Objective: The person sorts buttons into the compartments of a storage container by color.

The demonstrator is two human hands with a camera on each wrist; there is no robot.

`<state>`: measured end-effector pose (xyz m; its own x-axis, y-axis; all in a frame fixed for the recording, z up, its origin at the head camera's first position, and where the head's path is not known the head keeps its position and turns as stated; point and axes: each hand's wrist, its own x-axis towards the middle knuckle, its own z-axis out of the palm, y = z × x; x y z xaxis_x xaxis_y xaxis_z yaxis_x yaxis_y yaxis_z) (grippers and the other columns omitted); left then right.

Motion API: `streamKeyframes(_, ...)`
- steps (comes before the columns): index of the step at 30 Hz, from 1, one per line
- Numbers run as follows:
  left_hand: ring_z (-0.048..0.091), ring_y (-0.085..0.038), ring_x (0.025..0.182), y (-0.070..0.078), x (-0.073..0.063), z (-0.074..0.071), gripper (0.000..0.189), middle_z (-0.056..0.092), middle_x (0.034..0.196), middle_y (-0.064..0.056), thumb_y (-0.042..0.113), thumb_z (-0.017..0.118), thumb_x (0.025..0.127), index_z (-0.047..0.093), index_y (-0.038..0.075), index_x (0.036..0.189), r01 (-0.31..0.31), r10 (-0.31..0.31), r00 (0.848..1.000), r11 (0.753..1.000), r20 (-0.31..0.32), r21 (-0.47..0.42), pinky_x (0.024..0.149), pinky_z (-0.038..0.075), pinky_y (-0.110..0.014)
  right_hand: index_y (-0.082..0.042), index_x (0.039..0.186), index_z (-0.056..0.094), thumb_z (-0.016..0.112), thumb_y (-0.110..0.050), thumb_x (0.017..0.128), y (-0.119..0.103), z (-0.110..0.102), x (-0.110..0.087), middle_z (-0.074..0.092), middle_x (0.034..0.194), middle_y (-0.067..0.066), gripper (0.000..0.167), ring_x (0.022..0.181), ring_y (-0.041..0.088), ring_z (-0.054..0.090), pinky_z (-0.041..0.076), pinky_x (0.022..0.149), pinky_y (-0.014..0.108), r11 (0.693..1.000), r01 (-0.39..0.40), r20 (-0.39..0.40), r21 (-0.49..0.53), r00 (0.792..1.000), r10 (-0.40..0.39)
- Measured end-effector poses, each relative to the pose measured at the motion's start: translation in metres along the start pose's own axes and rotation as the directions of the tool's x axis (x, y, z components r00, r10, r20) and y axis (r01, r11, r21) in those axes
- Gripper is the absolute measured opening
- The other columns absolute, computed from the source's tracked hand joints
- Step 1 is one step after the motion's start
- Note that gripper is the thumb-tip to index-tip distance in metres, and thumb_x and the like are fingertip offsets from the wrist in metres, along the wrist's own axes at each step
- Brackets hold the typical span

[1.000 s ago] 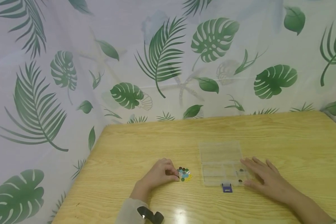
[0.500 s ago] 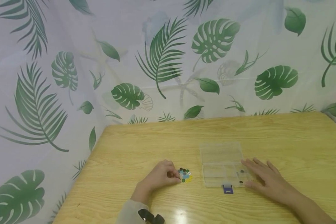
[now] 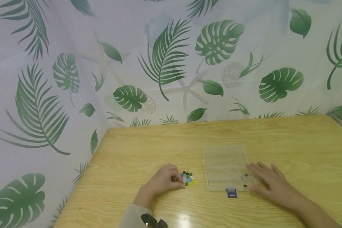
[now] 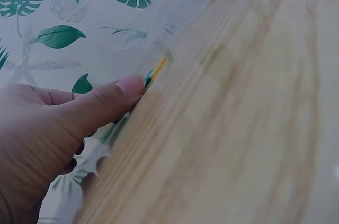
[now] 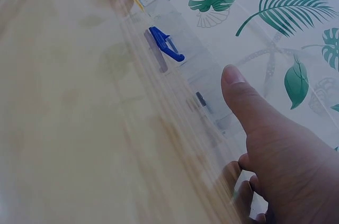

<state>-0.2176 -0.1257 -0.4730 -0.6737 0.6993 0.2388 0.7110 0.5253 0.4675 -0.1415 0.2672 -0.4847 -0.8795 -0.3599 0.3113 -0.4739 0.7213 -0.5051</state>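
Observation:
A small flat cluster of coloured discs [image 3: 189, 179], dark, green, blue, yellow and clear, lies on the table. At its left edge my left hand [image 3: 165, 180] pinches a small dark disc between thumb and forefinger; the fingertips hide most of it. Right of the cluster is a clear plastic compartment box [image 3: 218, 184], its lid [image 3: 225, 155] laid back, with a blue latch [image 3: 231, 193] at the front. Dark discs [image 3: 245, 186] sit in its right-hand compartments. My right hand [image 3: 269, 182] rests against the box's right side, fingers extended and thumb apart, as the right wrist view also shows.
The wood-grain table [image 3: 148, 145] reaches back to a white leaf-print cloth [image 3: 171, 69] hanging behind it and on the left. A black strap [image 3: 154, 220] with a device sits at my left wrist over a light sleeve [image 3: 134, 217].
My left thumb and forefinger have drawn closer together beside the cluster, and the dark disc at their tips has gone from sight in the head view. The right hand has stayed by the box.

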Motion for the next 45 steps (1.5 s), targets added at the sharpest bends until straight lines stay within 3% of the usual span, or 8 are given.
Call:
streamKeyframes(3,0.038,0.0,0.069,0.0,0.0,0.0,0.013,0.051,0.072,0.017,0.034,0.077,0.077,0.072,0.023,0.076,-0.005,0.005,1.0,1.0,-0.001,0.025,0.066,0.033,-0.014,-0.017,0.145,0.037,0.068,-0.026,0.086,0.0,0.001,0.0,0.043,0.141,0.023,0.067,0.128,0.054,0.031,-0.007,0.111,0.058,1.0,-0.003,0.0,0.008,1.0,0.003)
streamKeyframes(10,0.04,-0.001,0.074,0.003,0.0,-0.003,0.015,0.051,0.075,0.018,0.038,0.076,0.076,0.072,0.024,0.079,0.045,-0.045,0.999,0.999,-0.017,-0.016,0.07,0.035,-0.017,-0.016,0.145,0.037,0.067,-0.026,0.087,-0.001,0.0,0.001,0.043,0.141,0.023,0.067,0.128,0.054,0.031,-0.007,0.111,0.059,1.0,-0.001,0.002,0.008,1.0,0.001)
streamKeyframes(19,0.04,-0.003,0.075,0.017,0.002,-0.011,0.013,0.051,0.075,0.012,0.03,0.078,0.074,0.072,0.019,0.077,-0.064,0.064,0.992,0.998,-0.105,0.001,0.071,0.036,-0.017,-0.016,0.146,0.036,0.066,-0.028,0.088,0.0,0.0,-0.002,0.042,0.142,0.022,0.066,0.129,0.054,0.03,-0.009,0.112,0.053,1.0,-0.025,0.014,0.003,1.0,0.025)
streamKeyframes(25,0.042,-0.006,0.073,0.026,0.006,-0.017,0.014,0.054,0.074,0.009,0.028,0.081,0.071,0.072,0.018,0.076,-0.151,0.164,0.971,0.985,-0.172,0.086,0.071,0.036,-0.018,-0.015,0.146,0.037,0.066,-0.027,0.088,0.001,0.0,-0.003,0.043,0.141,0.023,0.066,0.129,0.054,0.03,-0.008,0.111,0.056,1.0,-0.026,0.014,0.009,1.0,0.026)
streamKeyframes(32,0.043,-0.009,0.076,0.04,0.011,-0.019,0.016,0.053,0.075,0.008,0.026,0.082,0.07,0.071,0.018,0.077,-0.125,0.138,0.965,0.989,-0.225,0.074,0.074,0.037,-0.02,-0.015,0.146,0.036,0.066,-0.027,0.088,0.002,-0.001,-0.002,0.042,0.141,0.024,0.066,0.131,0.052,0.028,-0.009,0.111,0.056,0.999,-0.024,0.018,0.023,1.0,0.023)
streamKeyframes(36,0.047,-0.014,0.073,0.049,0.021,-0.016,0.016,0.054,0.074,0.007,0.023,0.083,0.068,0.07,0.018,0.076,-0.156,0.172,0.945,0.985,-0.277,0.079,0.074,0.038,-0.021,-0.016,0.146,0.036,0.066,-0.027,0.088,0.002,0.0,-0.001,0.043,0.141,0.024,0.066,0.132,0.051,0.027,-0.009,0.111,0.056,1.0,-0.014,0.016,0.024,1.0,0.014)
streamKeyframes(41,0.044,-0.011,0.067,0.061,0.039,-0.008,0.018,0.053,0.071,0.007,0.025,0.084,0.067,0.07,0.017,0.076,-0.191,0.236,0.912,0.968,-0.335,0.162,0.07,0.036,-0.018,-0.016,0.146,0.036,0.066,-0.027,0.088,0.001,0.0,-0.001,0.042,0.142,0.023,0.066,0.132,0.051,0.028,-0.009,0.111,0.056,1.0,-0.013,0.016,0.024,1.0,0.013)
streamKeyframes(45,0.04,-0.008,0.067,0.072,0.053,0.0,0.018,0.051,0.068,0.004,0.025,0.085,0.066,0.072,0.016,0.075,-0.189,0.238,0.901,0.968,-0.363,0.165,0.069,0.034,-0.017,-0.017,0.146,0.037,0.066,-0.027,0.087,0.001,0.0,-0.001,0.043,0.141,0.023,0.066,0.131,0.052,0.029,-0.008,0.111,0.056,1.0,-0.006,0.008,0.017,1.0,0.006)
